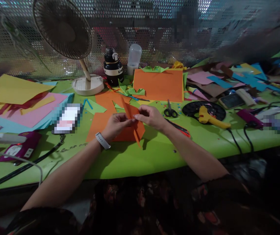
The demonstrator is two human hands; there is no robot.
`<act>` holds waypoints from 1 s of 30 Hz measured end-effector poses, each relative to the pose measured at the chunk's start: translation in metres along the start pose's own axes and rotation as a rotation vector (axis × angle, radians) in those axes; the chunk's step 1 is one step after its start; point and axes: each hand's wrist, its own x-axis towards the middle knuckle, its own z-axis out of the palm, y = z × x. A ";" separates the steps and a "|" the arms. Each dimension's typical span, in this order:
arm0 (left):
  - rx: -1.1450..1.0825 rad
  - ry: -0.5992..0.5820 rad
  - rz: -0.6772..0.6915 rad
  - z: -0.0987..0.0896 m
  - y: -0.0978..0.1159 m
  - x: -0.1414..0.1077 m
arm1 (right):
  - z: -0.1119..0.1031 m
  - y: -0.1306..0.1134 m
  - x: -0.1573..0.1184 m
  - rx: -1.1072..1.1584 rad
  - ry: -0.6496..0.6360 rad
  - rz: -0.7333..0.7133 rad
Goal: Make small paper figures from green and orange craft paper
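Both hands meet over the middle of the green table, holding a folded piece of orange paper [127,107]. My left hand [116,125], with a pale watch band [103,141] at the wrist, pinches its lower left side. On the other side, my right hand [152,117] pinches the same paper between thumb and fingers. The paper stands tilted, its narrow end pointing down toward me. Under the hands lies a larger orange sheet [100,125]. Black-handled scissors [171,112] rest just right of my right hand, and a red and black cutter [181,128] lies below its wrist.
A fan [88,85], a black bottle [113,70] and an orange panel [158,85] stand at the back. On the right, a yellow glue gun [213,121] lies across a black round tray [189,109]. Coloured paper [14,88] and a lit phone [67,118] are on the left.
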 end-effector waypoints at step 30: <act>0.105 0.004 0.085 -0.006 -0.014 0.004 | -0.006 -0.001 0.002 0.048 -0.027 -0.074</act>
